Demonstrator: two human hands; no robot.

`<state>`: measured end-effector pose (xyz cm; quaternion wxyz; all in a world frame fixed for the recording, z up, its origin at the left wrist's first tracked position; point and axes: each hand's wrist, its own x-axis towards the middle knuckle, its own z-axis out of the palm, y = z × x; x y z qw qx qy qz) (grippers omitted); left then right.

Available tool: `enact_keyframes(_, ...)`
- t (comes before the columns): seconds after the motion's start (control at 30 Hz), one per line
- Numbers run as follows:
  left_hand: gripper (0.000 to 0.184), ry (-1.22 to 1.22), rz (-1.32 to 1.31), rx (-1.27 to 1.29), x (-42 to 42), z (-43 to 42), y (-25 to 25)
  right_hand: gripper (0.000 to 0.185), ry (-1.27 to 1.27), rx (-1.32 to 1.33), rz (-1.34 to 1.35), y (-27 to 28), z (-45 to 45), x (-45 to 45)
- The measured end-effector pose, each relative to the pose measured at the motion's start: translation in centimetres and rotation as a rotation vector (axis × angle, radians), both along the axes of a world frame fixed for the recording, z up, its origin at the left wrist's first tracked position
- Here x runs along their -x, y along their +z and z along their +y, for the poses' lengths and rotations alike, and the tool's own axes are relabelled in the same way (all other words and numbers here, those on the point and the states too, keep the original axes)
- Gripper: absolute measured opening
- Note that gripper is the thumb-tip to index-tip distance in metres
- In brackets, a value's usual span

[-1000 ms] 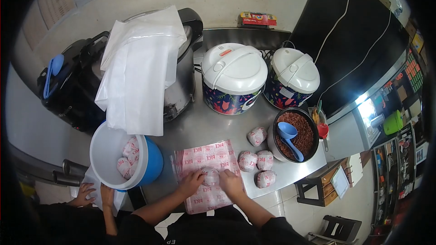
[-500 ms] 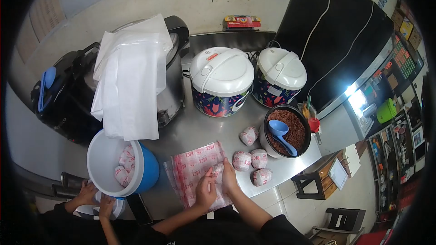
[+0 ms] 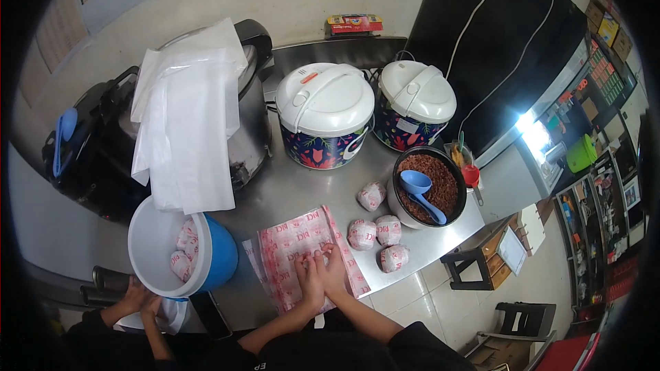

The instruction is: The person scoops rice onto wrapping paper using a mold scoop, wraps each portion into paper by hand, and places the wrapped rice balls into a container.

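A steel table (image 3: 256, 221) spans the middle of the frame. At lower left stands a blue bucket (image 3: 223, 254); printed sheets (image 3: 289, 235) lie at lower centre, a pot (image 3: 399, 210) of reddish grains right of centre. Over the sheets, the left hand (image 3: 311, 284) and right hand (image 3: 335, 275) press together, fingers curled; I cannot tell what they enclose. Wrapped bundles (image 3: 361, 234) sit beside the pot and inside the bucket.
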<state>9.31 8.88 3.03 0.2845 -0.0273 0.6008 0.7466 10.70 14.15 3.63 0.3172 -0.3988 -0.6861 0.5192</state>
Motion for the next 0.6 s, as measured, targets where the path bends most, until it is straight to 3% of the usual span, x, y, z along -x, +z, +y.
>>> enact_keyframes(0.07,0.05,-0.024,0.001,0.049,0.0,-0.5,-0.3,0.029,-0.009,0.031,0.026,-0.3,0.1,-0.2)
enact_keyframes(0.13,0.051,-0.094,0.046,-0.013,0.4,-0.8,-1.2,0.032,-0.048,-0.278,0.015,-0.4,0.3,-0.4)
enact_keyframes(0.17,0.051,-0.101,0.042,-0.013,1.0,-1.1,-1.8,0.032,-0.054,-0.278,0.01,-1.0,0.8,-0.7)
enact_keyframes(0.23,0.058,-0.559,0.736,0.292,2.4,-2.2,-2.6,0.042,0.123,0.222,-0.279,-1.8,2.4,-1.5)
enact_keyframes(0.27,0.058,-0.566,0.731,0.293,3.1,-2.9,-2.8,0.042,0.118,0.227,-0.283,-1.6,2.8,-1.9)
enact_keyframes(0.33,0.065,-0.874,1.226,0.869,4.6,-3.6,-2.5,0.052,0.308,-0.125,-0.601,1.5,4.7,-1.9)
enact_keyframes(0.4,0.065,-0.792,1.259,0.799,6.1,-3.3,-2.4,0.057,0.344,-0.145,-0.691,2.5,5.9,-2.8)
enact_keyframes(0.47,0.064,-0.752,1.38,1.003,7.0,-2.3,-0.9,0.058,0.276,-0.172,-0.817,4.0,5.6,-4.5)
enact_keyframes(0.6,0.064,-0.746,1.396,0.893,8.3,-1.1,-1.5,0.045,0.177,-0.713,-0.769,1.8,5.5,-5.6)
